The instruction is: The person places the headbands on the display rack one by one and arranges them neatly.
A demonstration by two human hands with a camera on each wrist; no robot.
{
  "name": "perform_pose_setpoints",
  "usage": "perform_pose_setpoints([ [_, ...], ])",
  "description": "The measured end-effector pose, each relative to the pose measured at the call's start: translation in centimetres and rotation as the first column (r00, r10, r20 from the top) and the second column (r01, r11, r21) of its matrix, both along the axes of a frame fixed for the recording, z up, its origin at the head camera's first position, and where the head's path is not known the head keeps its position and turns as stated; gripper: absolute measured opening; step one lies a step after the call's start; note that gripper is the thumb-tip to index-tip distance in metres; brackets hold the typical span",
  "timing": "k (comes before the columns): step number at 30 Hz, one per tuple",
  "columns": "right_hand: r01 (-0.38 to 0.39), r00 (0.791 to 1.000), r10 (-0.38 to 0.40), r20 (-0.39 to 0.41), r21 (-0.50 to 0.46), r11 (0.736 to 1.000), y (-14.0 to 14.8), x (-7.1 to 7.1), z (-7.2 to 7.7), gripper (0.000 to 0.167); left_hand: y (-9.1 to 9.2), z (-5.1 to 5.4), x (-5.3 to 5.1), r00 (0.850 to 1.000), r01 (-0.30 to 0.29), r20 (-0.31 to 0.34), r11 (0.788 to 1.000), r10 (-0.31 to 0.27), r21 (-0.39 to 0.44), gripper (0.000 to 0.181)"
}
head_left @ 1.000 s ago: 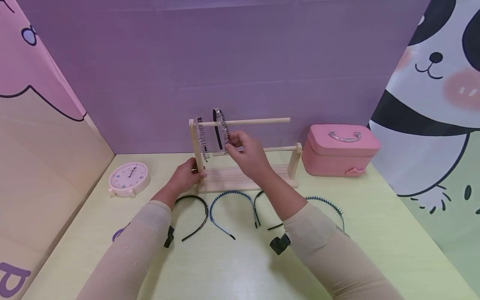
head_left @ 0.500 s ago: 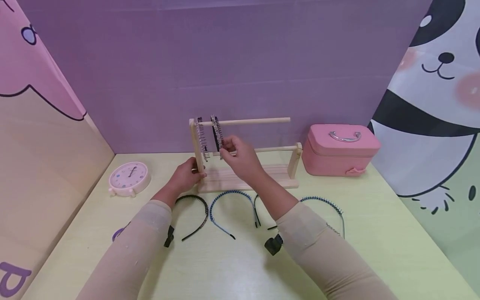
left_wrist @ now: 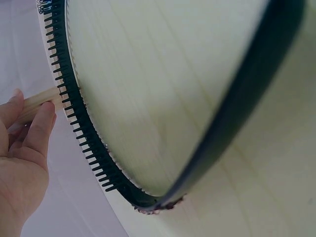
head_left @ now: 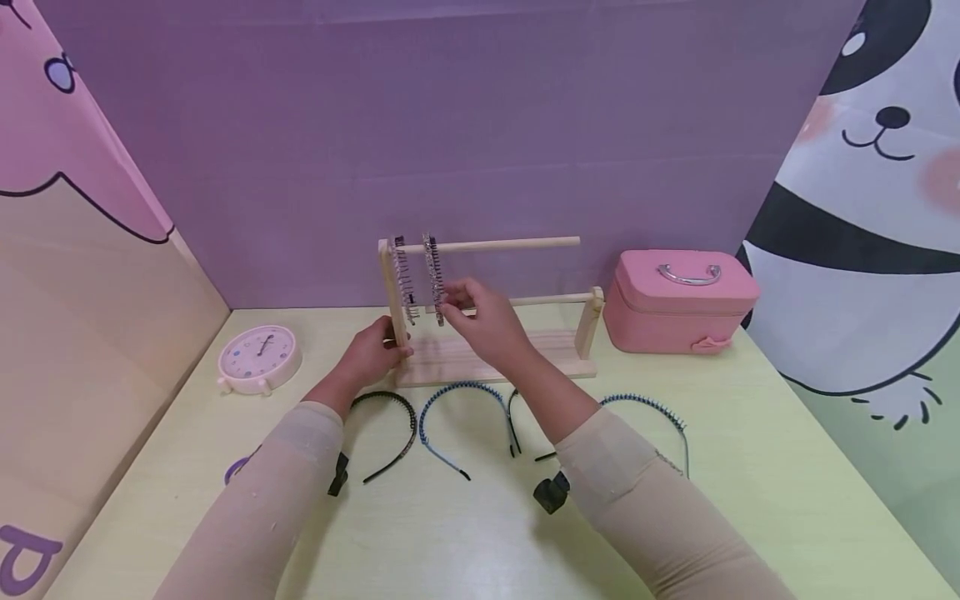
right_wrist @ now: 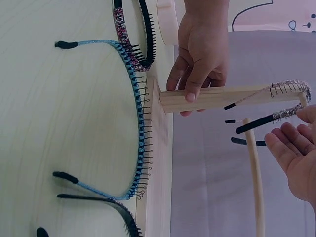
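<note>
A wooden rack (head_left: 495, 367) with two rods stands at the back of the table. My left hand (head_left: 371, 353) holds its left upright, thumb and fingers round the wood, as the left wrist view also shows. Two toothed headbands hang on the upper rod: a pinkish one (head_left: 402, 283) by the upright, and a glittery black one (head_left: 433, 275) a little to its right. My right hand (head_left: 487, 325) is at the lower part of the glittery headband, one fingertip touching it. In the right wrist view the right hand (right_wrist: 298, 158) shows its digits spread apart.
Black (head_left: 411, 429) and blue (head_left: 422, 417) headbands lie in front of the rack, with another blue one (head_left: 648, 402) to the right, partly behind my forearm. A pink clock (head_left: 258, 358) sits left; a pink case (head_left: 681, 300) stands right.
The glittery headband has slid left along the upper rod and lowered to hang upright. My right hand moved left and slightly down with it, its fingers loosening. My left hand has stayed on the upright.
</note>
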State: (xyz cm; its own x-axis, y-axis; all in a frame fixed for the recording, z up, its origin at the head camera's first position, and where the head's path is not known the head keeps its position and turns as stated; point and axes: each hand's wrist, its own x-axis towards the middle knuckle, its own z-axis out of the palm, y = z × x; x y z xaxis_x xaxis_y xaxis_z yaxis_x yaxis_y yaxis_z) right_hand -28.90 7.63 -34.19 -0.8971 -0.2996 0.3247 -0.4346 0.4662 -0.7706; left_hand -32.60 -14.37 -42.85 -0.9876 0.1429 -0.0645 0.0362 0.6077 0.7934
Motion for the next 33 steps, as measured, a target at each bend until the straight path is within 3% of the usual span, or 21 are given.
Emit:
perform_pose_setpoints([
  [10,0.012,1.000,-0.012,0.024,0.009,1.000,2.5,0.4,0.0,0.037,0.2,-0.2,-0.3,0.999,0.022,-0.039,1.000,-0.022,0.005,0.041],
  [22,0.079,0.994,-0.083,0.071,0.051,0.996,8.4,0.7,0.0,0.038,0.0,0.0,0.2,0.999,0.029,-0.036,0.999,-0.028,0.014,0.043],
  [33,0.075,0.973,-0.081,0.215,0.036,0.997,14.9,0.8,-1.9,0.043,0.1,0.2,0.5,0.999,0.028,-0.025,0.999,-0.027,0.016,0.042],
])
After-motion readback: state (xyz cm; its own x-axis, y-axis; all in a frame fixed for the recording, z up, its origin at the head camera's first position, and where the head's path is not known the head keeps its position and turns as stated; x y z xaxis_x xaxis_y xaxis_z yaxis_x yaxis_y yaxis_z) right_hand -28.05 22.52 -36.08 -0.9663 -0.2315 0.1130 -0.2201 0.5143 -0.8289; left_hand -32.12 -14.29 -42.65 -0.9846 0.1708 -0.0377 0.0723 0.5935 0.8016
